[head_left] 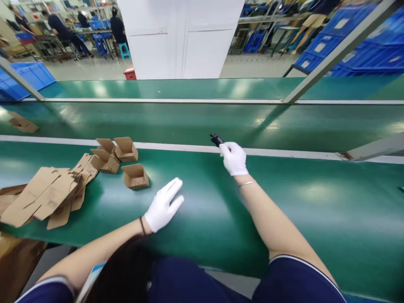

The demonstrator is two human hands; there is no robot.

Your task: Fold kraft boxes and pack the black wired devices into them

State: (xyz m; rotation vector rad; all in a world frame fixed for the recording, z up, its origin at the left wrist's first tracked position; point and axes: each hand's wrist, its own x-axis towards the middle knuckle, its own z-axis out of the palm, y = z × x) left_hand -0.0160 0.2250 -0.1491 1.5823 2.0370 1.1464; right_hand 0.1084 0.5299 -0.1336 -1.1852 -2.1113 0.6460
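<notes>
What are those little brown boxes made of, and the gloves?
The little boxes look like plain cardboard: dull brown, with folded flaps. The glove on the left hand seems thin white fabric, matte and snug, though it might be rubbery.

Both bare forearms reach forward from dark blue short sleeves, each ending in a white glove. The left hand [162, 206] lies low and open, palm down, its fingers [173, 187] spread and pointing ahead to the right; a thin dark band circles its wrist. The right hand [234, 158] stretches farther out, arm nearly straight, its fingers [224, 148] curled closed in a grip; a slim bracelet sits on that wrist.
</notes>
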